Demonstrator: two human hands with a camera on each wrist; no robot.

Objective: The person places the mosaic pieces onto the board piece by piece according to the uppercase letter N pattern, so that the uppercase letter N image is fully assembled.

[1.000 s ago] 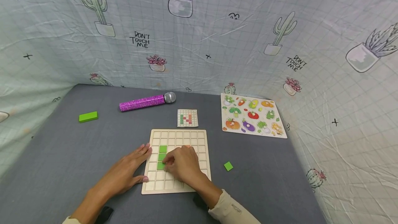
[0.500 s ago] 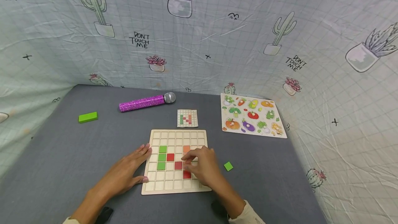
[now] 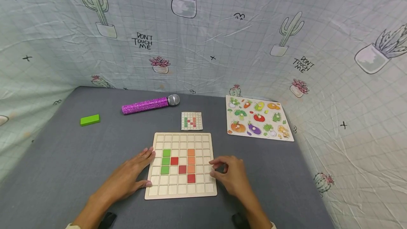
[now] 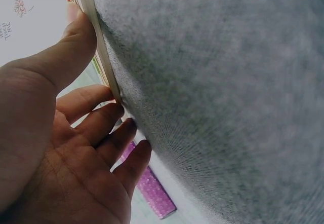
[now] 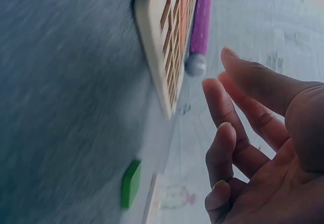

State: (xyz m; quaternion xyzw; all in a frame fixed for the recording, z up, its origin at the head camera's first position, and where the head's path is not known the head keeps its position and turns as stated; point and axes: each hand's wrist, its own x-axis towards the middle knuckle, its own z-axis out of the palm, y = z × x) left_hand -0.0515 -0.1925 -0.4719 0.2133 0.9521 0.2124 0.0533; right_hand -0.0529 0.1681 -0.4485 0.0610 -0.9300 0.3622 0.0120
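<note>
A pale wooden grid board (image 3: 179, 189) lies flat on the grey table. Its cells hold three green square tiles (image 3: 166, 161) in a column, three orange tiles (image 3: 191, 160) in another, and three red tiles (image 3: 182, 169) stepping diagonally between them. My left hand (image 3: 128, 176) rests against the board's left edge; in the left wrist view the thumb touches the rim. Over the right edge hovers my right hand (image 3: 230, 174), its fingers loosely bent and nothing between them. A loose green tile (image 5: 130, 183) shows in the right wrist view; the right hand hides it in the head view.
A small pattern card (image 3: 192, 121) lies beyond the board. Farther back is a purple glitter microphone (image 3: 146, 105), with a green block (image 3: 90, 119) to its left. A vegetable puzzle board (image 3: 259, 118) lies at the back right, near a printed cloth backdrop (image 3: 210, 38).
My right hand has moved rightward from the green column across the board to its right edge, uncovering the red and orange tiles. My left hand has stayed in place.
</note>
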